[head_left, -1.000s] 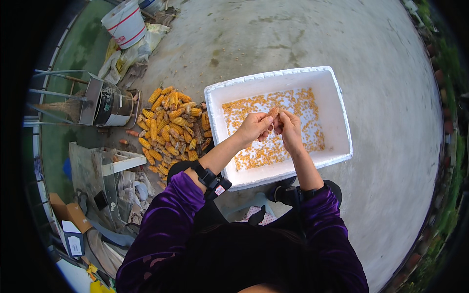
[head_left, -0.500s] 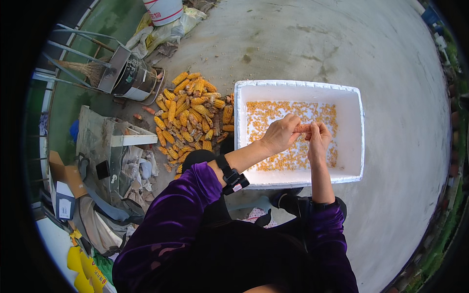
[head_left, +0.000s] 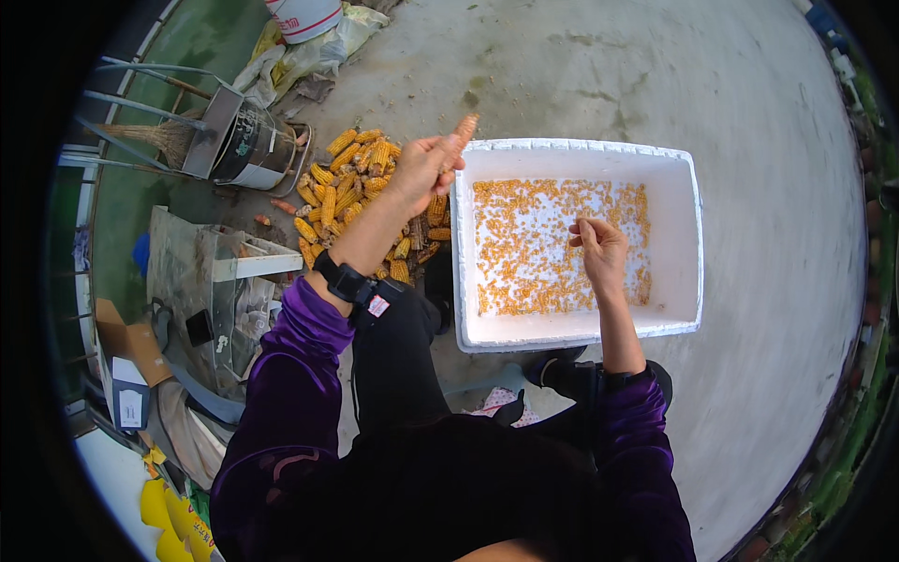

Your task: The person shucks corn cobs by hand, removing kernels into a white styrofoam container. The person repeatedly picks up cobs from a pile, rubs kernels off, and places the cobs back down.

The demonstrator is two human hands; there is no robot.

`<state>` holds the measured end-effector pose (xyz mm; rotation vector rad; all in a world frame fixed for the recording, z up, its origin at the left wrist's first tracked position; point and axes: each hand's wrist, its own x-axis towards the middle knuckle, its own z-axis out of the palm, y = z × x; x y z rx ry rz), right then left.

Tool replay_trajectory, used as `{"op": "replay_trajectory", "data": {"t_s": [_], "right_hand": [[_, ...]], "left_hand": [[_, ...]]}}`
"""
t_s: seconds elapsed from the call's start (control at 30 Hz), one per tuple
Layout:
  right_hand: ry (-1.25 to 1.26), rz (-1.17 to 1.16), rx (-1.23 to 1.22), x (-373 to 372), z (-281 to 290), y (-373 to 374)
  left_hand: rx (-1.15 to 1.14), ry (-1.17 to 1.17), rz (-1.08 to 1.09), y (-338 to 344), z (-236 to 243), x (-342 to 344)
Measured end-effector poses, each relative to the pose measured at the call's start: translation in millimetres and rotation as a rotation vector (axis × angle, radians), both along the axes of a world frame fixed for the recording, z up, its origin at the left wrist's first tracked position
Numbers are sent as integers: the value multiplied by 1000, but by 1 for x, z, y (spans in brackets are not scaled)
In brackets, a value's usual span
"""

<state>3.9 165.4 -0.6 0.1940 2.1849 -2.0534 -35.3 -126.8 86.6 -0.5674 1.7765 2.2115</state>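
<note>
My left hand is closed around a stripped corncob, whose reddish-orange end sticks out past the fingers. This hand is above the heap of corn ears, just outside the box's far left corner. Over the white foam box hangs my right hand, fingers curled in against the thumb; what they hold, if anything, is hidden. Loose yellow corn kernels lie scattered across the box floor beneath it.
Left of the corn heap stand a dark bucket and a broom. A few bare cobs lie near them. Nearer me at left are a worn panel and a cardboard box. A white pail stands at the far left.
My left hand has carried the corncob away from my right hand, left and outward past the box rim. The right hand has let go of the cob and stays over the box.
</note>
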Motion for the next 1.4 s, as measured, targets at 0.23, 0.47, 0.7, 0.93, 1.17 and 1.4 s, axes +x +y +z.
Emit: {"op": "replay_trajectory", "data": {"t_s": [0.23, 0.47, 0.7, 0.93, 1.17, 1.4], "right_hand": [[-27, 210, 433, 6, 4, -27], [-27, 464, 590, 11, -14, -39], [-77, 544, 547, 10, -10, -31], [-166, 494, 500, 12, -13, -23], [-92, 460, 424, 11, 11, -16], [35, 355, 399, 37, 27, -15]], "left_hand": [[234, -146, 683, -217, -147, 22], [-499, -663, -417, -113, -278, 6], [-836, -143, -785, -113, -412, 1], [-790, -355, -450, -111, -442, 5], [-798, -369, -226, -181, -418, 17], [-196, 191, -91, -87, -124, -6]]}}
